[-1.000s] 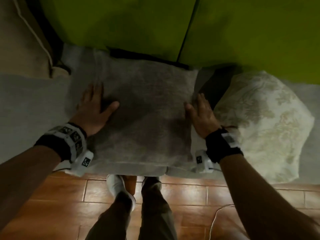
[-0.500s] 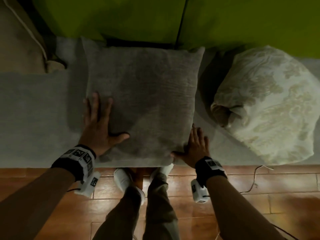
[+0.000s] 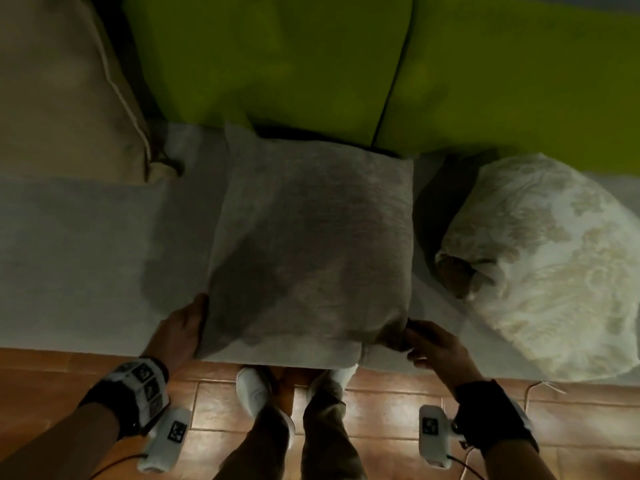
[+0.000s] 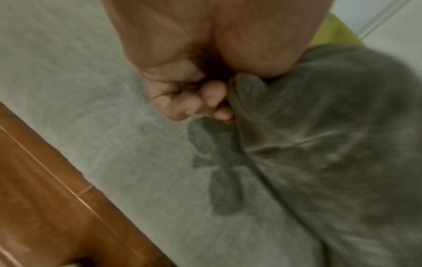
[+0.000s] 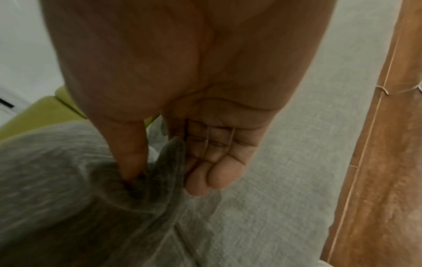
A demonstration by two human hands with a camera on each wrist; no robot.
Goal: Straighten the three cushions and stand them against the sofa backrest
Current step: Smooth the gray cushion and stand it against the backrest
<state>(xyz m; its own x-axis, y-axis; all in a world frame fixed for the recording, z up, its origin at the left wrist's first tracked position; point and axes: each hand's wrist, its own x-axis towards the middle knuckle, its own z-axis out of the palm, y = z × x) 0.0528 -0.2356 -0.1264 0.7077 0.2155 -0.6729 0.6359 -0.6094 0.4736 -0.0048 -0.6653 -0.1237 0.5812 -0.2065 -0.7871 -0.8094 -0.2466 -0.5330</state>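
Grey cushion (image 3: pixel 311 244) lies in the middle of the sofa seat (image 3: pixel 86 254), and I see its far edge close to the green backrest (image 3: pixel 277 64), while its near edge reaches the front edge of the seat. I hold it at both near corners. My left hand (image 3: pixel 180 327) is at the near left corner; in the left wrist view the fingers (image 4: pixel 212 97) are curled in and the thumb presses from the other side, so the corner of the cushion (image 4: pixel 319 144) is pinched between them. My right hand (image 3: pixel 436 348) is at the near right corner; in the right wrist view the thumb (image 5: pixel 130 153) pushes into the fabric and the fingers (image 5: pixel 217 162) lie on the other side of the corner flap (image 5: pixel 173 162), only partly bent, so it is a light pinch.

To the right of the grey cushion, apart from it, a cream floral cushion (image 3: pixel 540 258) lies flat and a bit crumpled on the seat, with its far end close to the backrest. At the far left a beige cushion (image 3: pixel 62 91) is at the end of the sofa; I cannot tell if it stands well or only leans. Below the seat edge I see the brown tiled floor (image 3: pixel 381 427) and my white shoes (image 3: pixel 252 389).
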